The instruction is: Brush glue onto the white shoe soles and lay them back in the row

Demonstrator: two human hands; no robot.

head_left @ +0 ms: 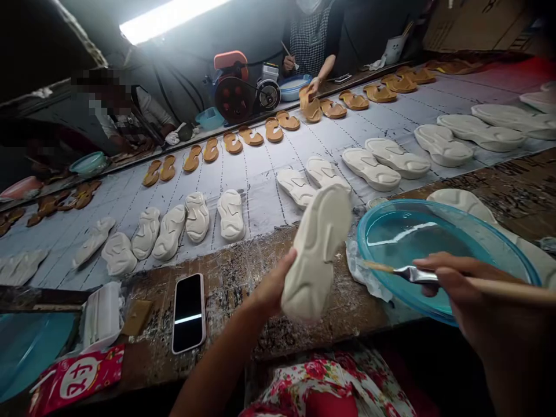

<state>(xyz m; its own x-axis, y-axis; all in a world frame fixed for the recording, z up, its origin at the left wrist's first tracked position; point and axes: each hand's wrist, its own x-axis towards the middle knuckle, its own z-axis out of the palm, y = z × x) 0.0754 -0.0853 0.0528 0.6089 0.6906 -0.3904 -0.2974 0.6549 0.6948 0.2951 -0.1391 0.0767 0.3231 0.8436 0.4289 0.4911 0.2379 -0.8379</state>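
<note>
The sole (pixel 315 255) is chalky off-white, and the bowl (pixel 434 249) is clear turquoise. The brush (pixel 417 275) has a silver ferrule and a pale wooden handle. The belt (pixel 256 185) is pale grey with dark dashed lines, carrying more off-white soles and tan pieces (pixel 273 130). The table (pixel 226 289) is brown, spattered with white. The phone (pixel 189 313) is black in a pink case, the packet (pixel 76 373) red and white, the cloth (pixel 321 376) red-flowered on white, and a co-worker's apron (pixel 310 43) black-and-white check.
</note>
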